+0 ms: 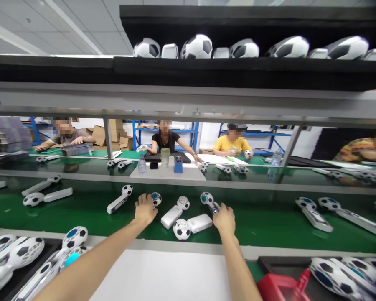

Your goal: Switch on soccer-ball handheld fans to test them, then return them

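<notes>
Both my arms reach out over the green conveyor belt (pixel 263 223). My left hand (pixel 145 209) is closed over a white handheld fan with a football-patterned head (pixel 156 198). My right hand (pixel 224 218) grips the handle of another football-head fan (pixel 207 198). Between the hands lie two more white fans (pixel 174 212) (pixel 191 226).
More fans lie along the belt, left (pixel 119 200) and right (pixel 313 212). Black trays of fans sit at the near left (pixel 21 259) and near right (pixel 347 276). A red object (pixel 282 287) is near my right arm. Several people work across the belt. Fans line the shelf above (pixel 197 47).
</notes>
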### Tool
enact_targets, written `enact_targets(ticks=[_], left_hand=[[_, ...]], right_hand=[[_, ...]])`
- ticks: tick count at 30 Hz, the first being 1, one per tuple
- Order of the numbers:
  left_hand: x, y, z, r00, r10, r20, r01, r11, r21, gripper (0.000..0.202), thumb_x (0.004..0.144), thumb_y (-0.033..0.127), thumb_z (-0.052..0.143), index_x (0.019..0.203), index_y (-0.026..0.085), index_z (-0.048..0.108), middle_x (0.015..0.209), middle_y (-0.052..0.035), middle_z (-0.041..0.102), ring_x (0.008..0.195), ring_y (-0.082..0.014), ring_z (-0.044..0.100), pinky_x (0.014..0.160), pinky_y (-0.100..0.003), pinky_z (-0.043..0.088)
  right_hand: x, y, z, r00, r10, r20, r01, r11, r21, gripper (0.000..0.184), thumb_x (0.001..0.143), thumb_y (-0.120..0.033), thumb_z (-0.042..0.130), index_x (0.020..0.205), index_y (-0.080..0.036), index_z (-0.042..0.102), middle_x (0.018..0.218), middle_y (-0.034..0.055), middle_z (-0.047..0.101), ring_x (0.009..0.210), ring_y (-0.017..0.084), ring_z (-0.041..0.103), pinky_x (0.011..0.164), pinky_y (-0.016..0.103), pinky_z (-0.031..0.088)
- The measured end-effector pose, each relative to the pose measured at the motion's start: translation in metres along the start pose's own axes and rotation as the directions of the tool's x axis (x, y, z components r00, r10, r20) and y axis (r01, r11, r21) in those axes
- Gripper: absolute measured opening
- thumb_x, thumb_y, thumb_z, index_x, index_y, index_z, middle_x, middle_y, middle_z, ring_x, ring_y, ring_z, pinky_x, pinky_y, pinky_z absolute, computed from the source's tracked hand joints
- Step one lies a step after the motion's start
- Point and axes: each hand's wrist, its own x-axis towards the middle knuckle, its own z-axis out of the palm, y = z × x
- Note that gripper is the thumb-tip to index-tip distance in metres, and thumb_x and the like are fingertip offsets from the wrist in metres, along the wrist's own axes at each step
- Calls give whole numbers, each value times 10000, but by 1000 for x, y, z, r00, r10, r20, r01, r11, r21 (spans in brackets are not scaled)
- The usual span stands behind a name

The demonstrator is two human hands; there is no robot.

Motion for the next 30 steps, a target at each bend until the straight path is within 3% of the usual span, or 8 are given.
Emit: enact_targets(ticks=[3,6,8,11,17,23,26,30], left_hand=[[-11,25,11,985,160,58,-160,987,7,432,926,340,602,1331,206,533,1497,-112,415,1346,-323,413,1095,-584,350],[-13,47,27,946,238,219,-236,971,-39,398,929,378,598,1281,193,570,1392,-110,521,1260,-294,504,1052,-551,410],[-10,58,36,926,212,312,-202,977,-66,419,925,391,604,1286,183,563,1330,-111,563,1193,-281,555,1008,-534,453],[-4,67,43,913,142,382,-108,988,-111,442,918,370,620,1311,184,543,1348,-115,549,1188,-284,559,998,-535,465],[-3,83,37,905,51,423,119,923,-365,403,921,331,621,1289,179,558,1355,-112,544,1184,-278,563,977,-517,489],[1,91,8,815,-20,579,472,603,-643,352,952,401,566,1201,154,588,1122,-85,643,909,-190,652,770,-377,573],[-11,87,-23,804,63,591,523,397,-754,328,953,408,563,1142,142,599,1020,-64,659,809,-157,652,686,-321,571],[-47,79,-73,870,134,475,453,163,-876,260,945,257,509,1172,132,535,1073,-110,662,795,-165,665,617,-298,569]], right_hand=[[2,-3,-11,970,-204,132,207,978,-6,392,964,-275,618,1341,-201,537,1448,120,459,1260,308,500,1031,532,442],[-4,-12,-10,865,-340,370,358,934,22,319,946,-274,649,1244,-172,602,1319,103,569,1152,275,580,962,491,498],[-12,-17,-7,819,-343,459,383,924,7,272,935,-283,664,1173,-156,631,1261,95,597,1125,269,589,948,484,501],[-22,-19,-10,810,-325,487,386,922,-27,246,928,-292,672,1124,-147,644,1246,93,598,1143,275,572,966,498,479],[-31,-21,-68,853,-272,445,303,953,3,180,931,-296,671,1023,-141,666,1094,70,658,984,226,640,876,430,533],[-53,-45,-128,941,-238,240,156,936,317,295,877,-424,708,1019,-168,674,987,57,666,925,231,635,860,424,516],[-61,-60,-134,937,-256,239,54,780,623,468,943,-585,535,1076,-147,633,837,47,659,721,190,650,656,337,549],[-63,-78,-119,900,-293,323,-135,517,845,441,1013,-518,432,1236,-148,519,858,46,669,577,145,633,516,281,535]])
